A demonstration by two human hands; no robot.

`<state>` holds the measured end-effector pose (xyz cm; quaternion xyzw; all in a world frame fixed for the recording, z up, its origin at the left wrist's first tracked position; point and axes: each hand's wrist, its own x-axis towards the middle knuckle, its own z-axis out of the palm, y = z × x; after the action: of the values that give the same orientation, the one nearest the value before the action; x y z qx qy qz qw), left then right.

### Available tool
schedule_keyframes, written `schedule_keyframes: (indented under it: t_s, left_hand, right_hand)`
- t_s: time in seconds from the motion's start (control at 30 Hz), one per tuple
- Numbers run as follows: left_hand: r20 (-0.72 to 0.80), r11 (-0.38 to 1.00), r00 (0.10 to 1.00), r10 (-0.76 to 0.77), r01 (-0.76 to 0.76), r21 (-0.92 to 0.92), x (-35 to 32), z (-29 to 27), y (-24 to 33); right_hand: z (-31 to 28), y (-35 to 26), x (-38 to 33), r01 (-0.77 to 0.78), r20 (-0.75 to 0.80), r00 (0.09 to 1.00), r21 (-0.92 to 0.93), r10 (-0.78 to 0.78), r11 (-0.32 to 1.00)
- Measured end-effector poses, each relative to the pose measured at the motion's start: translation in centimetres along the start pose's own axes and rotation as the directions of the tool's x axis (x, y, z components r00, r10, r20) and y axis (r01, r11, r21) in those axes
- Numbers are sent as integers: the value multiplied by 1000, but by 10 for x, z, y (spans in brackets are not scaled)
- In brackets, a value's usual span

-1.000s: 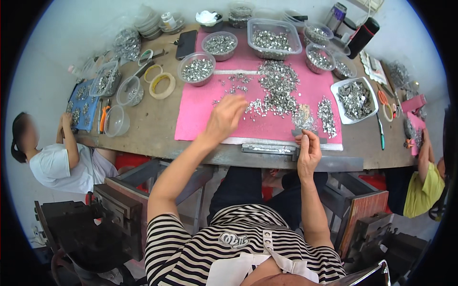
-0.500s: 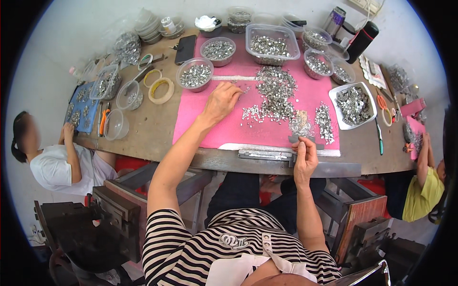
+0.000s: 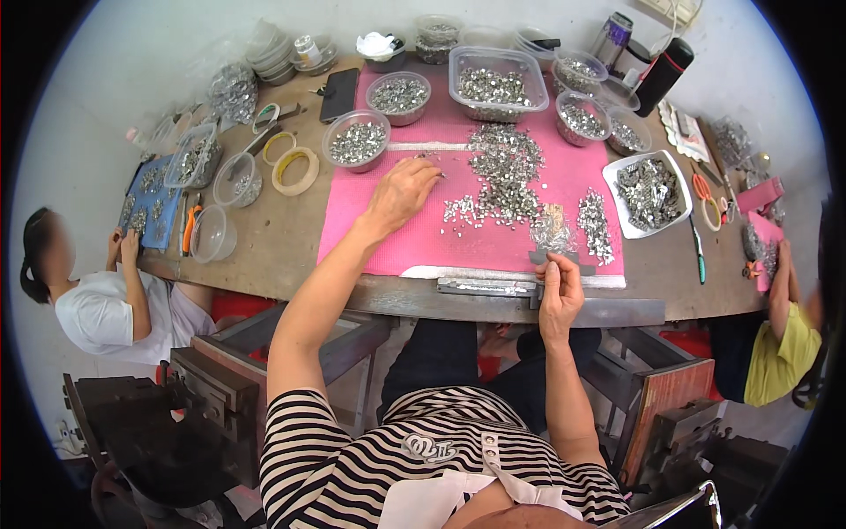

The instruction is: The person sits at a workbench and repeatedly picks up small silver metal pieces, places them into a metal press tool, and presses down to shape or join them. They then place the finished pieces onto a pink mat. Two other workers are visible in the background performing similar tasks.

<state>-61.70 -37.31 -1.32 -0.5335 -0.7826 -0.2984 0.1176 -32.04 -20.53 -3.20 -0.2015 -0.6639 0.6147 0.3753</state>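
Observation:
My left hand [image 3: 405, 192] reaches over the pink mat [image 3: 370, 240], its fingers pinched with a small metal piece [image 3: 442, 175] at the tips. Right of it spreads a heap of small silver metal pieces [image 3: 504, 163]. Closer to me, my right hand [image 3: 560, 295] is closed, thumb against fingers, beside a dark grey flat strip [image 3: 577, 267] by the mat's near edge. What the right fingers grip is hidden. Just beyond them are thin pins [image 3: 552, 231] and a narrower pile of silver pieces [image 3: 595, 227]. A metal bar [image 3: 489, 287] lies along the table's front edge.
Clear tubs of metal pieces [image 3: 357, 144] [image 3: 496, 88] line the mat's far side. A white square dish [image 3: 649, 196] of pieces stands right. Tape rolls [image 3: 295, 171] and a black phone [image 3: 340, 94] lie left. One person [image 3: 110, 304] sits left, another [image 3: 784, 357] right.
My left hand has shifted slightly down and left across the mat, and a small piece now shows at its fingertips. My right hand stays in place by the grey strip.

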Motion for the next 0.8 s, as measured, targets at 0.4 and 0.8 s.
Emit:
schedule_keyframes:
  t_s: [0.4,0.8]
  left_hand:
    - [-11,989,993,121,-119,89,16,19,-3]
    - [-158,993,981,111,-114,-7,23,18,-1]
  right_hand:
    - [2,-1,0,10,-5,1000,-5,-10,1000]
    - [3,-2,0,9,11,1000,-10,-9,1000]
